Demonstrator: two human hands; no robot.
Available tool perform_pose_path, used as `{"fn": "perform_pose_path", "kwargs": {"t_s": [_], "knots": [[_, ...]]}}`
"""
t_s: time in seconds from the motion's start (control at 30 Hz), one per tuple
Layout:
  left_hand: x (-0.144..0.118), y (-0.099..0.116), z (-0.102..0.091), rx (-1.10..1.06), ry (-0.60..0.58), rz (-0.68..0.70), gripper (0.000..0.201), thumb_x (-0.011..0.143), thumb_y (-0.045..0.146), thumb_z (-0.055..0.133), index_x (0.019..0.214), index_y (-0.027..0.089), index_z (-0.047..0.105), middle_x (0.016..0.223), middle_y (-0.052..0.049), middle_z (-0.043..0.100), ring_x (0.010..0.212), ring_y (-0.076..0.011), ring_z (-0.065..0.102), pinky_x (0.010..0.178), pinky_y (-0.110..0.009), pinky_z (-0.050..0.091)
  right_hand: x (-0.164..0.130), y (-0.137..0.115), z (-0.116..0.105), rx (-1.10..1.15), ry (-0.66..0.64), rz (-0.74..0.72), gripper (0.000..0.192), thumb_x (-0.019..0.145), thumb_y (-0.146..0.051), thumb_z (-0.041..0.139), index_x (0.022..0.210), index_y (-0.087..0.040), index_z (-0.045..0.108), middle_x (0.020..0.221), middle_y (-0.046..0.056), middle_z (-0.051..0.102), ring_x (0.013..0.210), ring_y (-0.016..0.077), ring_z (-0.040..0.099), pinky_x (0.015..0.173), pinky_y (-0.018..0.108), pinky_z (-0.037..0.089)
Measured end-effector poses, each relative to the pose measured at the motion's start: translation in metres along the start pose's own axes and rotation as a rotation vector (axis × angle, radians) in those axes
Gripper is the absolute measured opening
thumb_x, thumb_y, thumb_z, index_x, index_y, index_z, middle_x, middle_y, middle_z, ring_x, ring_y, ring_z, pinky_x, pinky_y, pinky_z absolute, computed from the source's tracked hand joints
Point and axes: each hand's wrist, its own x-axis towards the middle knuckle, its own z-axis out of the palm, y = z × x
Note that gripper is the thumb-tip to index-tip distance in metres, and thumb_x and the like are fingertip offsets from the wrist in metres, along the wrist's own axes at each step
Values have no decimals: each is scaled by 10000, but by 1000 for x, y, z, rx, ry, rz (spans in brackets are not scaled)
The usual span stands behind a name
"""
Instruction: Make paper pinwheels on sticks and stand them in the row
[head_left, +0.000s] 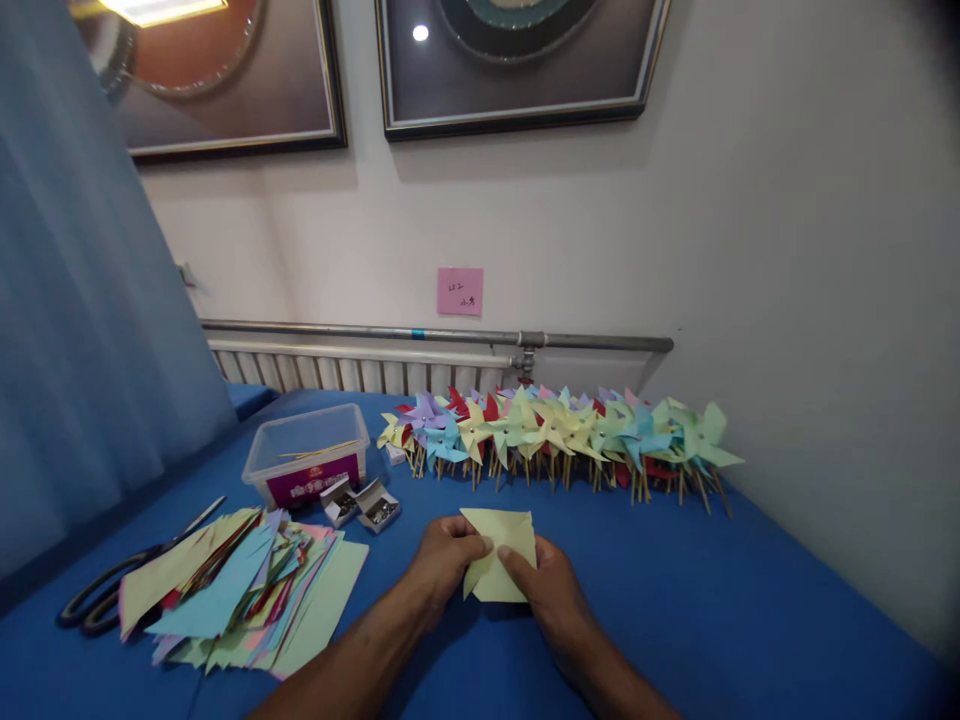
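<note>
Between my two hands is a pale yellow paper square [511, 530], held just above the blue table. My left hand [448, 552] pinches its left side, thumb on top. On the right, my right hand [551, 585] grips the other edge, with its thumb pressed near the middle of the sheet. A slit shows at the paper's lower left, where a corner flap stands apart. The fingers beneath the paper are hidden. To the left lies a pile of coloured paper pieces [225, 590], some of them cut.
Behind my hands, many finished paper pinwheels [555, 430] on sticks form a long row. A clear plastic box [307, 450] holds thin wooden sticks [319, 450]. Two small open boxes of metal pins [379, 506] sit before it. Black-handled scissors [97, 600] lie far left, partly under paper.
</note>
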Motion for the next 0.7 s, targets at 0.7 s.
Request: {"fn": "perform_pose_path", "kwargs": {"t_s": [0.7], "knots": [[14,-16,-2,103,36,11,144,536,200,682,655,122,670,594,-46,662,495,-148,559,524,-274,429,-20,-39,14,365,-30,130,497,717,-636,810,913,-198,684,784,42,748,728,234,709,622,312,523]]}}
